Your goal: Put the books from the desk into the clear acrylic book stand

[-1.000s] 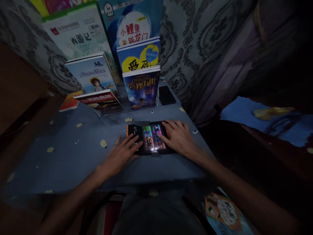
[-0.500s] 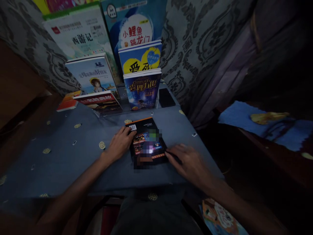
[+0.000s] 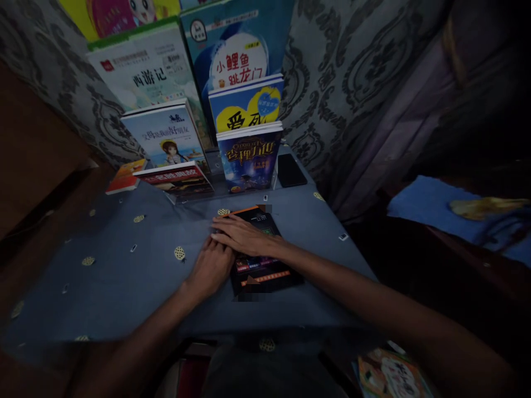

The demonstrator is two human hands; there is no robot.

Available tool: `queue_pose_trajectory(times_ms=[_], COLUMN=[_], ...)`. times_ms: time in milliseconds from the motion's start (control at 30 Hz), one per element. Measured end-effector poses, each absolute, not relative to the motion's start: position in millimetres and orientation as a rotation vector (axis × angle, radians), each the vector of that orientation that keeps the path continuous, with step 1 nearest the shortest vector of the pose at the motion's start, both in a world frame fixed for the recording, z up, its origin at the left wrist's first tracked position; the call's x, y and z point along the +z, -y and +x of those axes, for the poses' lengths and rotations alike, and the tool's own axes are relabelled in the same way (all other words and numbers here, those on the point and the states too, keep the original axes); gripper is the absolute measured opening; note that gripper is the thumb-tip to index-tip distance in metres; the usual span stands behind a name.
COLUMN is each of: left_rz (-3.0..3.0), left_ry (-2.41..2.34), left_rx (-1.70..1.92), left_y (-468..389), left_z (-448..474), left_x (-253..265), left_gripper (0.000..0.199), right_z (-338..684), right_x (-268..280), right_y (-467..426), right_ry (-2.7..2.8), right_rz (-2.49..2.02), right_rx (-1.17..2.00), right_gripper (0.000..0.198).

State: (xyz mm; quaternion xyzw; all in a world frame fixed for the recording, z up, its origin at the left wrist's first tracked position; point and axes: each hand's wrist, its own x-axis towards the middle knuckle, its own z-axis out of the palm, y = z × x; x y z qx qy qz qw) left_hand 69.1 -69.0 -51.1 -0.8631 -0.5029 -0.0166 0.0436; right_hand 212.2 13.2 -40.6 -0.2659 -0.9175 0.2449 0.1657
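A dark paperback book (image 3: 265, 276) with an orange stripe and small colour pictures lies flat on the cloth-covered table, its printed back cover up. My left hand (image 3: 211, 265) is at its left edge, fingers bent and closed on that edge; their tips are partly hidden. Across the upper part of the cover reaches my right hand (image 3: 244, 235), palm down with fingers stretched out toward the left. Its fingertips meet the left hand's fingers near the book's upper left corner. Part of the cover is hidden beneath the right hand and forearm.
Behind the book, several books stand upright, among them a dark blue one (image 3: 251, 163) and a light blue one (image 3: 168, 138). An orange book (image 3: 126, 176) lies at the left; a black phone (image 3: 291, 170) lies right of the stands. Another book (image 3: 392, 373) is below the table's right edge.
My right hand has left the book's lower right side and crossed over the cover to its upper left, beside the left hand. My left hand stays at the left edge. The view has shifted slightly.
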Motion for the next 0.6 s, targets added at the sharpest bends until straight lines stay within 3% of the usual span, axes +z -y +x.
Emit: queue_pose_trajectory(times_ms=[400,600], left_rz=[-2.568,-2.589], left_ry=[1.568,1.55], left_rx=[-0.232,-0.189], left_y=[67.9,66.1], left_z=[70.2,68.2], left_x=[-59.7,-50.6], left_gripper=[0.041,0.04], right_z=[269.1,313.6], right_x=[-58.4,-63.6], right_y=[-30.5,-41.1], right_ry=[2.45,2.292], right_rz=[-1.045,-1.123], right_rx=[0.533,0.675], right_gripper=[0.048,0.048])
